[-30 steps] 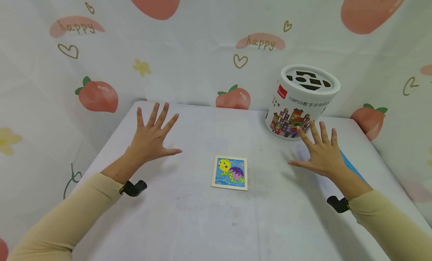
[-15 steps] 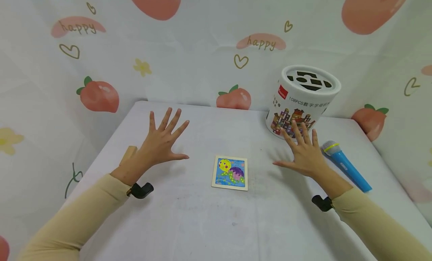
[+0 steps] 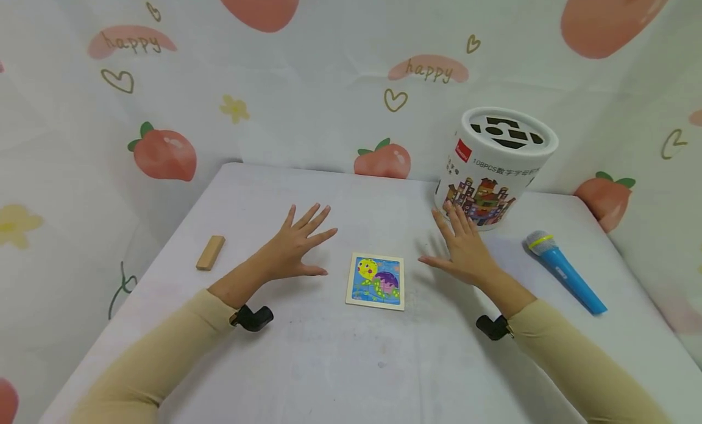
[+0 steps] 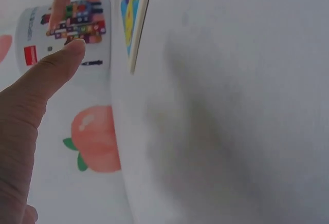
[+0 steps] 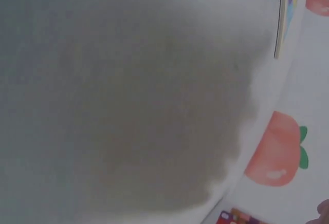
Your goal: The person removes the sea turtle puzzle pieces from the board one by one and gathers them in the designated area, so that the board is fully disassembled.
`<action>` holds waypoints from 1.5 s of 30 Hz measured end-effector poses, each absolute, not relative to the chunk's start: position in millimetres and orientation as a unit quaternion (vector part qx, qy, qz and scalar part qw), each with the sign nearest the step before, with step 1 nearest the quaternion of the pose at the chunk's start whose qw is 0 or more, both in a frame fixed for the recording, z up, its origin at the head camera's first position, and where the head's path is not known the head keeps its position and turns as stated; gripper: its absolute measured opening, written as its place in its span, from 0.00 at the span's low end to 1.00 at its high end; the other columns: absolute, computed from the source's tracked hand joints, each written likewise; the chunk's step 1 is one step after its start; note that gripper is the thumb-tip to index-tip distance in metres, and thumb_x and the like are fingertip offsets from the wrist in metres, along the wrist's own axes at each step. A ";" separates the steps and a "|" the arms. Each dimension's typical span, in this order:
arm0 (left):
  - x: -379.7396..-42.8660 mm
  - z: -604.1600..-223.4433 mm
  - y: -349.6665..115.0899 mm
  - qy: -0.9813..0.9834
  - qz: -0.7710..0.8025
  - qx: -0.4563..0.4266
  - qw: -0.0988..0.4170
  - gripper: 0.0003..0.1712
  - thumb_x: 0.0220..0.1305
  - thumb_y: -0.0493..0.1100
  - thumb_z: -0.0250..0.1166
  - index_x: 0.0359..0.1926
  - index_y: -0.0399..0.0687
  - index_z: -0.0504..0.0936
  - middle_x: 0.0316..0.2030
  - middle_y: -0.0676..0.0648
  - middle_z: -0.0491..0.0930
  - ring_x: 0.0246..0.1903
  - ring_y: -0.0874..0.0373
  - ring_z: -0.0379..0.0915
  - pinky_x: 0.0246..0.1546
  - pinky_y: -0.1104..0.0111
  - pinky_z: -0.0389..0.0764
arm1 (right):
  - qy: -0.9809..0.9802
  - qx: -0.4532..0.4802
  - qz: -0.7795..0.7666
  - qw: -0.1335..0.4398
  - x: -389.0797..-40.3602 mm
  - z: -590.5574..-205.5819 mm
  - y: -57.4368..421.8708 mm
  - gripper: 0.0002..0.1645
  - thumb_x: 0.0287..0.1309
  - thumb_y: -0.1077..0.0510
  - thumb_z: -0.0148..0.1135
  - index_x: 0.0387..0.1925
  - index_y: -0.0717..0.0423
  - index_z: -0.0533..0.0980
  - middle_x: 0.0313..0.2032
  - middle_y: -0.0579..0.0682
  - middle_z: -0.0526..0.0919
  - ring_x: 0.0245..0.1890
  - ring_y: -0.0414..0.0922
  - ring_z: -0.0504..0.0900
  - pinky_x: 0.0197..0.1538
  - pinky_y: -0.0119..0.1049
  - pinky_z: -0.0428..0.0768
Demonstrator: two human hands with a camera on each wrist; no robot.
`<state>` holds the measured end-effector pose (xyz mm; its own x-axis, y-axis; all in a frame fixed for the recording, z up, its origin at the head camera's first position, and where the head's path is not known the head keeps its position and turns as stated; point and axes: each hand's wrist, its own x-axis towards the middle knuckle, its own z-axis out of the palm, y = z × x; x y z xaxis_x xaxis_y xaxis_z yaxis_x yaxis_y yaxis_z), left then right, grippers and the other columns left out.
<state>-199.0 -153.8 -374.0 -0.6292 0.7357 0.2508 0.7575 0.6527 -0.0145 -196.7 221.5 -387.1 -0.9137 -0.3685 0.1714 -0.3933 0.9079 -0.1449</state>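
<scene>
A small square jigsaw puzzle (image 3: 375,281) with a turtle picture and a pale wooden frame lies flat in the middle of the table. To its left, my left hand (image 3: 293,247) hovers above the table with fingers spread, holding nothing. On the other side my right hand (image 3: 466,253) is likewise spread and empty, its fingertips overlapping the tub in the head view. In the left wrist view my left thumb (image 4: 51,70) shows, with the puzzle's edge (image 4: 138,29) beyond it. The right wrist view catches only a corner of the puzzle (image 5: 282,23) and a shadow.
A white cylindrical tub (image 3: 496,168) of building blocks stands at the back right. A blue toy microphone (image 3: 567,275) lies at the right, and a wooden block (image 3: 211,253) at the left. Behind the white table (image 3: 351,369) hangs a peach-patterned cloth (image 3: 318,89).
Both hands have moved inward toward the puzzle, the left one also nearer the table's front. The wooden block and the whole microphone have come into sight from behind the arms.
</scene>
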 end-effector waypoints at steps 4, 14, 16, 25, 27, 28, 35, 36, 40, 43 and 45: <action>-197.1 -383.9 -145.2 -0.893 -0.053 -0.436 0.097 0.46 0.46 0.63 0.70 0.64 0.49 0.69 0.70 0.38 0.54 0.70 0.40 0.47 0.64 0.36 0.45 | -0.971 0.210 0.090 0.067 -200.0 -392.0 210.7 0.60 0.50 0.31 0.59 0.73 0.48 0.40 0.73 0.62 0.36 0.71 0.64 0.41 0.69 0.62 0.47; -190.5 -397.4 -125.7 -0.887 -0.089 -0.452 0.018 0.41 0.54 0.59 0.66 0.65 0.48 0.68 0.68 0.38 0.59 0.69 0.41 0.50 0.68 0.43 0.47 | -0.968 0.214 0.129 0.022 -205.5 -398.6 186.8 0.54 0.53 0.38 0.62 0.72 0.55 0.48 0.72 0.64 0.40 0.71 0.64 0.41 0.68 0.62 0.48; -188.8 -398.7 -120.5 -0.890 -0.097 -0.445 -0.012 0.39 0.55 0.58 0.65 0.66 0.49 0.66 0.69 0.38 0.57 0.70 0.41 0.48 0.68 0.43 0.46 | -0.965 0.216 0.150 0.003 -206.1 -398.3 182.0 0.52 0.53 0.39 0.62 0.71 0.57 0.52 0.72 0.64 0.40 0.72 0.63 0.41 0.69 0.62 0.47; -182.4 -401.5 -100.1 -0.894 -0.156 -0.395 -0.140 0.38 0.57 0.56 0.65 0.67 0.54 0.65 0.72 0.39 0.48 0.72 0.43 0.41 0.69 0.46 0.44 | -0.952 0.224 0.203 -0.037 -210.3 -400.0 161.7 0.45 0.54 0.43 0.63 0.67 0.62 0.60 0.72 0.65 0.44 0.72 0.63 0.42 0.69 0.60 0.47; -182.1 -403.7 -97.3 -0.895 -0.159 -0.390 -0.148 0.37 0.57 0.56 0.65 0.67 0.55 0.66 0.72 0.38 0.47 0.72 0.43 0.41 0.69 0.47 0.45 | -0.951 0.227 0.207 -0.044 -210.6 -400.7 156.9 0.44 0.55 0.43 0.63 0.66 0.62 0.61 0.72 0.64 0.44 0.72 0.62 0.42 0.69 0.60 0.47; -181.9 -404.7 -96.2 -0.894 -0.163 -0.388 -0.152 0.37 0.57 0.56 0.65 0.67 0.56 0.66 0.72 0.38 0.47 0.72 0.43 0.40 0.69 0.47 0.45 | -0.949 0.229 0.211 -0.046 -210.5 -400.9 154.8 0.44 0.55 0.43 0.63 0.66 0.62 0.61 0.71 0.64 0.45 0.72 0.62 0.42 0.69 0.60 0.48; -179.0 -405.3 -90.9 -0.897 -0.176 -0.369 -0.166 0.36 0.56 0.56 0.65 0.66 0.57 0.67 0.71 0.34 0.47 0.72 0.42 0.41 0.69 0.50 0.50 | -0.941 0.228 0.238 -0.071 -210.5 -398.8 142.1 0.41 0.56 0.45 0.63 0.65 0.61 0.63 0.71 0.62 0.49 0.72 0.61 0.45 0.68 0.60 0.53; -178.5 -405.1 -90.5 -0.900 -0.173 -0.363 -0.169 0.36 0.56 0.56 0.65 0.65 0.57 0.68 0.71 0.34 0.47 0.72 0.42 0.41 0.69 0.51 0.51 | -0.940 0.228 0.241 -0.078 -210.5 -398.1 140.3 0.40 0.56 0.45 0.63 0.65 0.61 0.63 0.71 0.62 0.49 0.72 0.61 0.45 0.68 0.60 0.54; -176.7 -404.8 -89.0 -0.908 -0.157 -0.343 -0.180 0.34 0.57 0.58 0.64 0.64 0.57 0.70 0.70 0.35 0.49 0.71 0.43 0.43 0.68 0.52 0.54 | -0.935 0.229 0.253 -0.095 -211.2 -396.1 133.0 0.39 0.56 0.47 0.63 0.64 0.61 0.64 0.70 0.63 0.53 0.70 0.61 0.51 0.67 0.59 0.57; -175.5 -404.7 -88.3 -0.910 -0.157 -0.339 -0.181 0.33 0.57 0.58 0.64 0.63 0.56 0.71 0.70 0.35 0.50 0.71 0.43 0.44 0.68 0.52 0.55 | -0.931 0.236 0.263 -0.094 -212.5 -396.0 128.0 0.36 0.56 0.49 0.63 0.62 0.63 0.67 0.67 0.64 0.58 0.68 0.61 0.56 0.67 0.57 0.59; -174.6 -404.6 -87.8 -0.909 -0.160 -0.339 -0.181 0.32 0.57 0.57 0.64 0.62 0.56 0.72 0.70 0.34 0.50 0.71 0.43 0.44 0.68 0.52 0.55 | -0.929 0.240 0.267 -0.092 -213.1 -396.2 124.7 0.34 0.56 0.50 0.64 0.60 0.63 0.68 0.65 0.64 0.62 0.67 0.60 0.60 0.66 0.56 0.61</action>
<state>-174.6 -87.8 -404.6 -0.7045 0.6743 -0.2211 0.5583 0.7190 0.4138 -213.1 124.7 -396.2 -0.8685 -0.4939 -0.0423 -0.3959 0.7423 -0.5406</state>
